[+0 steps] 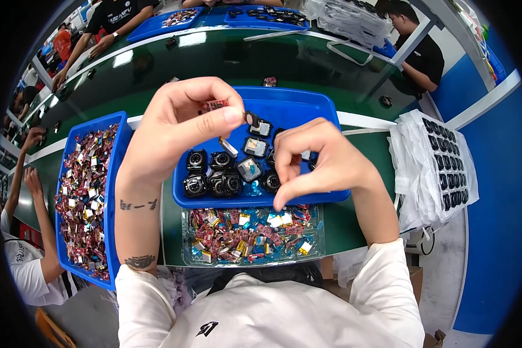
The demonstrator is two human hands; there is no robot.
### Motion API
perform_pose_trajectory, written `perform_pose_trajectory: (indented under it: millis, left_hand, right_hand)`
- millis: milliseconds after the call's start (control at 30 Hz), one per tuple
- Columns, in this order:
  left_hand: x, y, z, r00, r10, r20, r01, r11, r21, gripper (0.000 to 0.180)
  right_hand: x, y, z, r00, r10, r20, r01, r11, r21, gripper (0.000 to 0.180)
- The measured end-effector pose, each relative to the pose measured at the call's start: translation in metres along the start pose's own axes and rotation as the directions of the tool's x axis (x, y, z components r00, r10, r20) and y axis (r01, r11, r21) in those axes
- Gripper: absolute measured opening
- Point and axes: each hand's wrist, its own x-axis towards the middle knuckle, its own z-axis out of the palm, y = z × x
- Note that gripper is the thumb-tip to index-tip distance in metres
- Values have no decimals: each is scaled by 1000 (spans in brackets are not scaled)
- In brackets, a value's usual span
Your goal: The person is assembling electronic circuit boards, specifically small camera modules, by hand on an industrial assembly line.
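Observation:
My left hand (pixel 185 119) is raised over the far left part of a blue tray (pixel 226 203). Thumb and fingers pinch a small red circuit board (pixel 213 106). A silver battery (pixel 228 147) hangs just below that hand, and a small dark round part (pixel 252 119) shows beside the thumb tip. My right hand (pixel 325 159) is curled above the tray's right side, thumb pointing down and left; whatever its fingers hold is hidden. Near its fingertips lies a black watch case (pixel 270 181). Several more black watch cases (pixel 196 159) and open-backed ones (pixel 250 169) lie in the tray.
A clear plastic tray (pixel 185 238) of red boards and batteries sits closest to me. Left stands a long blue bin (pixel 122 145) full of similar boards. Stacked white trays (pixel 441 162) with black parts are at right. Beyond runs a green conveyor (pixel 232 64); people work around it.

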Motion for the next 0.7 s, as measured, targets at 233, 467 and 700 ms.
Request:
perform_pose_trajectory:
  millis: [233,467,700]
  left_hand:
    - [1,1,-2,999,-9,-49,11,999,30,17]
    - [3,1,1,999,18,-46,-15,998,56,16]
    - [2,-3,3,989,-4,-147,35,977,212,13]
  right_hand:
    - [-4,19,21,947,211,242,-28,805,-593,21]
    - [16,50,39,996,-9,-92,-63,661,-748,27]
    - [22,45,36,992,59,-110,-117,742,-660,24]
